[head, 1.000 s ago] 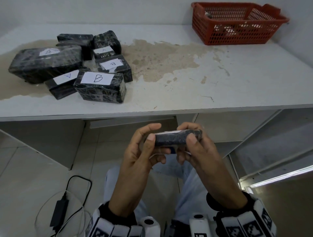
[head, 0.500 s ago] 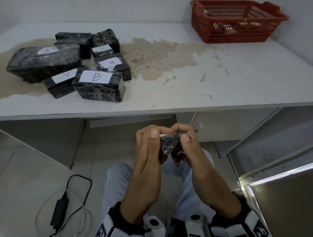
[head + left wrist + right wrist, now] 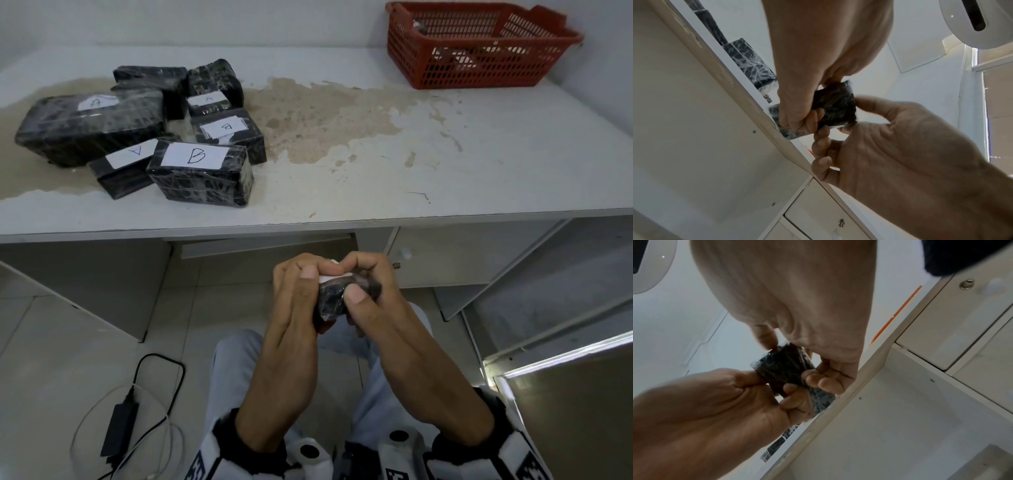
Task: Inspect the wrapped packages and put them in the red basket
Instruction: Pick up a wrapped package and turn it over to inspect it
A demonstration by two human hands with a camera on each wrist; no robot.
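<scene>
A small black wrapped package (image 3: pixel 331 301) with a white label on its top sits between both hands, below the table's front edge and above my lap. My left hand (image 3: pixel 301 284) grips its left side, thumb on the near face. My right hand (image 3: pixel 363 284) pinches its right side, thumb on the near end. The left wrist view shows the package (image 3: pixel 835 107) from below, and the right wrist view shows its dark underside (image 3: pixel 783 369). The red basket (image 3: pixel 479 73) stands at the table's far right with packages inside.
Several black wrapped packages (image 3: pixel 202 174) with A and B labels lie grouped on the left of the white, stained table (image 3: pixel 445 154). A charger with cable (image 3: pixel 120 425) lies on the floor at left. A drawer unit (image 3: pixel 445 253) stands under the table at right.
The package was held lengthwise between spread hands; it has been turned end-on toward me, and both hands have closed in around it.
</scene>
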